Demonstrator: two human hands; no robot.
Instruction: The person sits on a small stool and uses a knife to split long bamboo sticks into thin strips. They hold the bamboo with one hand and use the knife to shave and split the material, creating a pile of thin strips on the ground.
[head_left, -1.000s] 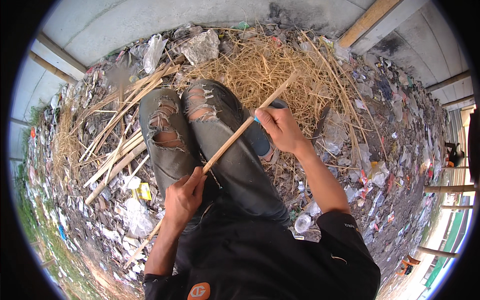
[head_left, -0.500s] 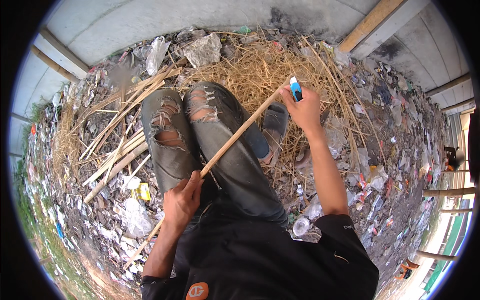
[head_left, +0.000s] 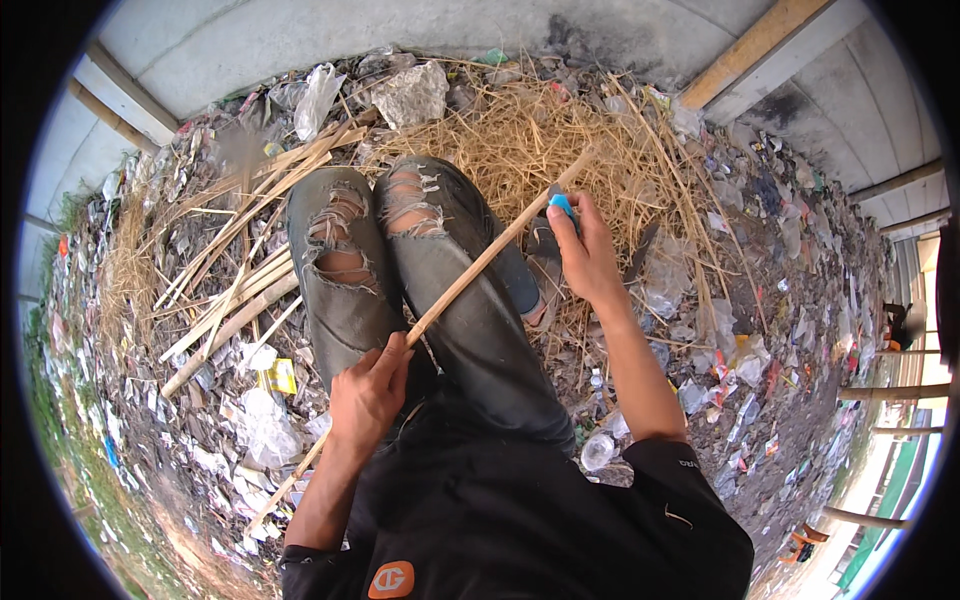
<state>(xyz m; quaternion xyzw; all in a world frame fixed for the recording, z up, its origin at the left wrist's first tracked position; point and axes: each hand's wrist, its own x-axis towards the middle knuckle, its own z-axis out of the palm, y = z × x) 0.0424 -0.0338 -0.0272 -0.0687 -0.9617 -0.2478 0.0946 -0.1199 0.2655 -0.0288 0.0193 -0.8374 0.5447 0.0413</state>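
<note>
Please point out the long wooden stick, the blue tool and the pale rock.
Wooden stick (head_left: 470, 277): head view, on the shaft between the two hands.
Blue tool (head_left: 561, 204): head view, on its visible blue body.
Pale rock (head_left: 412, 95): head view, middle of its face.

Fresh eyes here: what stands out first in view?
The long pale stick, slanting across the ripped dark trousers in the left hand's grip, catches the eye first. Next comes the blue tool in the right hand, by the stick's upper end. Golden straw spreads at upper middle.
</note>
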